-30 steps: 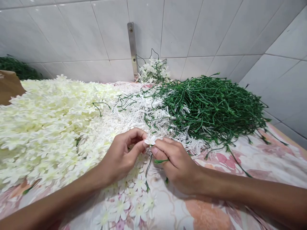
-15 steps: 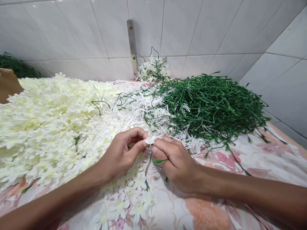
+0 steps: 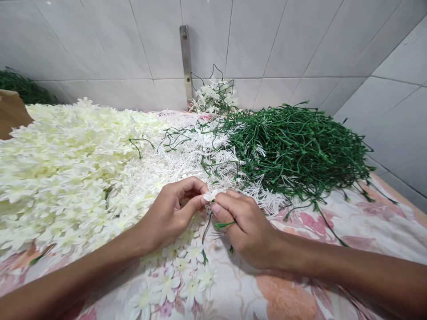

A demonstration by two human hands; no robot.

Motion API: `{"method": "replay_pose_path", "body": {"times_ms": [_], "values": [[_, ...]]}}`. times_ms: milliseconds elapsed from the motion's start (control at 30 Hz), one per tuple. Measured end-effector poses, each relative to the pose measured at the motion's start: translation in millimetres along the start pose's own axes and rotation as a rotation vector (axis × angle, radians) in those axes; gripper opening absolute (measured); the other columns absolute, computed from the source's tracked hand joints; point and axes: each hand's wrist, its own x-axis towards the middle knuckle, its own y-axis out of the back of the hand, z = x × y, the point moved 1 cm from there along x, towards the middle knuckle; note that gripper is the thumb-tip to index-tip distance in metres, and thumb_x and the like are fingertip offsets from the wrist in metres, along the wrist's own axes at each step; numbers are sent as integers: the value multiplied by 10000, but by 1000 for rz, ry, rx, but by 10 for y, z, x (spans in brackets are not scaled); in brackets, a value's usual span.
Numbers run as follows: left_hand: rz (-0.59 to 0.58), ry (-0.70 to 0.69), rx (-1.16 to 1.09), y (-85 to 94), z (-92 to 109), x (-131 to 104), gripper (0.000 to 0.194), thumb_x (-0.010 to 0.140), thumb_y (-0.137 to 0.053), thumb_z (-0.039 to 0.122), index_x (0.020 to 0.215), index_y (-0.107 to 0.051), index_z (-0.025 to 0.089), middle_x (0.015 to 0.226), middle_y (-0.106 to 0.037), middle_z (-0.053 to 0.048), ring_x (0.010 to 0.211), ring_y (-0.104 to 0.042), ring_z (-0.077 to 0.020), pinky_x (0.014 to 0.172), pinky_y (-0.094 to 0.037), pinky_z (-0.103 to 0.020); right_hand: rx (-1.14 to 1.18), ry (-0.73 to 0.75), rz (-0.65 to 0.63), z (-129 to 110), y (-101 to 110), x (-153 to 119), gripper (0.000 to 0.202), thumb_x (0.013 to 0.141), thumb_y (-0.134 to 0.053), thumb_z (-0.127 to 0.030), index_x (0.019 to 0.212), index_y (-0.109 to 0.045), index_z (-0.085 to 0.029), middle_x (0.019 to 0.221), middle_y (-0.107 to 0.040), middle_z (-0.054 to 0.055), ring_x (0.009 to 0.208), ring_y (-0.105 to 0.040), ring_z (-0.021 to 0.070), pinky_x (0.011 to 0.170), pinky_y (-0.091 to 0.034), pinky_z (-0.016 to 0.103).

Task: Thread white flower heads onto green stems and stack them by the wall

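My left hand (image 3: 182, 211) pinches a small white artificial flower (image 3: 210, 196) between thumb and forefinger. From the other side my right hand (image 3: 245, 226) is closed around a green plastic stem (image 3: 224, 225), its thumb and forefinger meeting right at the flower's base. Part of the stem is hidden inside the right fingers. Just beyond my hands lies a heap of white spiky stamens (image 3: 180, 162). A large pile of cream-white flower heads (image 3: 66, 173) spreads to the left, and a bundle of green stems (image 3: 296, 146) lies to the right.
Against the tiled wall (image 3: 273, 40) stands a small cluster of assembled flowers (image 3: 215, 95), beside a metal bracket (image 3: 186, 62). Loose flower heads (image 3: 191, 289) lie near me on the floral cloth (image 3: 247, 298). Brown cardboard (image 3: 13, 113) and more green stems (image 3: 22, 86) are at far left.
The view has shifted very slightly. Both hands keep the same hold, with the flower still pinched between them.
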Motion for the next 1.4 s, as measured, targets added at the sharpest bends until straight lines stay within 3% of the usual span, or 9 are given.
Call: {"method": "replay_pose_path", "body": {"times_ms": [367,600,867,1000,1167,1400], "values": [[-5,63,-162,22,27,18,92,856,-629,243,817,-600,165,765,-602,7,711,-579,-106,653,-479,-196,84,-39,0,-1,7,17,263,925,-340,-215,663,-322,-226,597,-407,-18,565,-371,147,560,-280,292],[92,4,-254,43,23,-21,171,880,-643,329,1032,-658,252,955,-617,12,861,-605,-103,741,-539,-168,128,-36,24,-15,23,27,272,929,-340,-212,660,-305,-229,589,-394,-26,544,-362,137,539,-281,286],[60,7,-206,35,33,11,113,864,-675,316,960,-696,260,909,-666,22,819,-621,-87,710,-522,-141,179,2,49,-17,27,40,281,918,-359,-187,651,-283,-229,575,-351,-45,526,-328,125,543,-265,279],[106,-59,-163,44,14,-5,167,845,-696,243,1001,-647,276,922,-621,38,807,-602,-70,720,-505,-140,189,-14,53,-10,28,46,288,919,-372,-184,651,-276,-230,568,-339,-51,515,-320,119,538,-255,276],[46,-156,-142,63,38,-12,27,875,-635,207,859,-652,222,943,-593,19,878,-586,-81,782,-484,-158,158,12,64,-6,12,41,291,921,-386,-177,651,-288,-226,566,-343,-51,521,-324,118,541,-252,268],[57,-108,-105,54,60,9,47,840,-663,191,794,-655,198,865,-611,13,819,-601,-94,707,-496,-177,49,68,74,7,-9,21,244,895,-416,-127,665,-394,-206,582,-415,-41,534,-359,119,555,-270,257]]}}
